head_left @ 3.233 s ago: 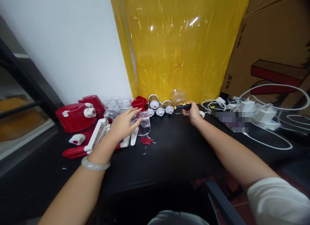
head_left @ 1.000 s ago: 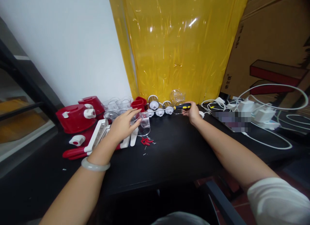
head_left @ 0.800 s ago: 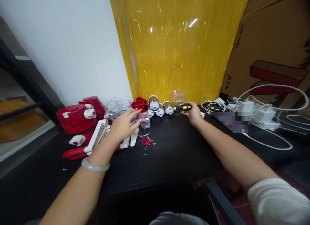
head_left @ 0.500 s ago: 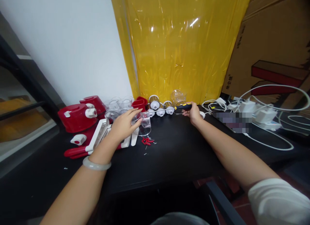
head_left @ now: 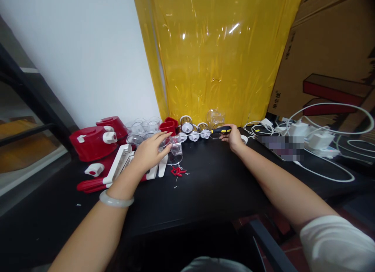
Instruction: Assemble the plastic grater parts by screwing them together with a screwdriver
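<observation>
My right hand (head_left: pixel 233 138) grips the end of a screwdriver (head_left: pixel 222 129) with a black and yellow handle. Its thin metal shaft points left, towards the fingertips of my left hand (head_left: pixel 150 151). That left hand wears a pale bangle and reaches over the clear plastic parts, its fingers stretched out and thumb apart. By its thumb is a clear plastic cup (head_left: pixel 176 150); the fingers partly hide what lies beneath, and contact is unclear. Small red plastic pieces (head_left: pixel 177 171) lie in front with several loose screws (head_left: pixel 187 173). Drum graters (head_left: pixel 187 125) are stacked behind the shaft.
Red housings (head_left: pixel 93 143) and white-and-red handle parts (head_left: pixel 118 166) crowd the left of the black table (head_left: pixel 211 186). White cables and chargers (head_left: pixel 319 141) and a tablet-like device (head_left: pixel 279 147) lie at the right. Yellow plastic sheeting (head_left: pixel 219 61) stands behind.
Both hands and the screwdriver stay almost in place. The view has shifted very slightly; nothing is visibly picked up or let go.
</observation>
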Available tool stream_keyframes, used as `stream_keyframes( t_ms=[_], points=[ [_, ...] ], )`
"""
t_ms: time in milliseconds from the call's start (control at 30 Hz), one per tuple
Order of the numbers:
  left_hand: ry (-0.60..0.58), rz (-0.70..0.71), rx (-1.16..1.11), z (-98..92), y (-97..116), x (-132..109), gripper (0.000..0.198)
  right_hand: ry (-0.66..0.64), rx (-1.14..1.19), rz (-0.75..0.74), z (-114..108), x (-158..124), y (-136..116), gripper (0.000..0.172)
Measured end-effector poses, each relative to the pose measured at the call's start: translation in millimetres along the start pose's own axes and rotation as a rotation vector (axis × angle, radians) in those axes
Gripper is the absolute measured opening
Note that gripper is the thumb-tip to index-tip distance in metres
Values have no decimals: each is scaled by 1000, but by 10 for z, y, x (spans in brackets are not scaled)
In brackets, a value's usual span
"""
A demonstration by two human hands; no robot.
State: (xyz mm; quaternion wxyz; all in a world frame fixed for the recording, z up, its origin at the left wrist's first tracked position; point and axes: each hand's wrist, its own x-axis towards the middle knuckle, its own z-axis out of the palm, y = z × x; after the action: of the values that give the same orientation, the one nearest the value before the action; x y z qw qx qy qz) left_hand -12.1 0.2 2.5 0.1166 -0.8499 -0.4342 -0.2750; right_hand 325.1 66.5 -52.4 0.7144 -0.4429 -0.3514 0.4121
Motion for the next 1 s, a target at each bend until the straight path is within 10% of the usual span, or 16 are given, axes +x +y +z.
stream_keyframes(
  t_ms=[1000],
  points=[
    [11,3,-6,4,-1,-3,47,-35,52,24,-6,-19,-11,26]
  ],
)
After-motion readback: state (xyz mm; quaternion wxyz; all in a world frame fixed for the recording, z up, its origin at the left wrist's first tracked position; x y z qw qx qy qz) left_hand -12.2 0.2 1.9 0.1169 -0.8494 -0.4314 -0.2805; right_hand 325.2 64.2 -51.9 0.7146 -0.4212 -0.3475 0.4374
